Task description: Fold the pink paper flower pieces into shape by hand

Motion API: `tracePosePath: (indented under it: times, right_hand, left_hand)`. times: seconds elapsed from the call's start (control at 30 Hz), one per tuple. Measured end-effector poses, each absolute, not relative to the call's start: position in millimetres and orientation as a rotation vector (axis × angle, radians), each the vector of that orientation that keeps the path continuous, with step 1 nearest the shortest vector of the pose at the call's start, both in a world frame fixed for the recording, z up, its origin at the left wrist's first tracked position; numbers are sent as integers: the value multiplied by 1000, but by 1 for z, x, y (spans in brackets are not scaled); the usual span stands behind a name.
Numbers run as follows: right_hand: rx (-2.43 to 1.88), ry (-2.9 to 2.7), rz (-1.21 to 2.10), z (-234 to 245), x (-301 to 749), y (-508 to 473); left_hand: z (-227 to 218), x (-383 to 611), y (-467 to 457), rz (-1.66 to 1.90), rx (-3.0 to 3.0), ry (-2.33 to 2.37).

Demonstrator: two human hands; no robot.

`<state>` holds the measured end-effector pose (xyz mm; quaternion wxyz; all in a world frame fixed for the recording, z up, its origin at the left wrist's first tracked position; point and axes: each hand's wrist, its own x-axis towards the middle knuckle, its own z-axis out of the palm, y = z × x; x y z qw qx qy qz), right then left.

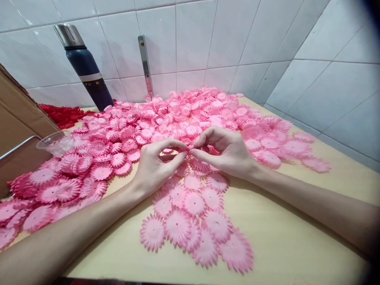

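Note:
My left hand [157, 162] and my right hand [224, 152] meet fingertip to fingertip over the middle of the table. Each is closed in a pinch between thumb and forefinger. A small bit of a pink fabric flower petal piece shows at the fingertips; most of it is hidden by the fingers. Below the hands, several round pink petal pieces [194, 203] lie flat and overlapping, with fringed edges and a small centre hole. Behind the hands spreads a large heap of the same pink petal pieces [190, 109].
A dark blue bottle [87, 69] with a metal cap stands at the back left, near red petal pieces [61, 114]. A clear plastic cup [56, 143] lies beside a cardboard box [20, 122] on the left. A metal strip [145, 65] is fixed to the tiled wall [192, 39] behind the table [282, 221].

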<state>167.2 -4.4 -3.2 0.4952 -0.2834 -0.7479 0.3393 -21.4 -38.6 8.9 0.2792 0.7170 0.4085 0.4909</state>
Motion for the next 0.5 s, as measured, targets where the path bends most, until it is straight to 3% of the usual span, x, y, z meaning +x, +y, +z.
tracePosePath:
  times: [0.2, 0.5]
  right_hand:
    - [-687, -1755, 995, -4, 169, 0]
    - [-635, -1799, 990, -4, 169, -1]
  left_hand:
    - [8, -23, -35, 1336, 2094, 1164]
    - [11, -19, -38, 1340, 2065, 1221]
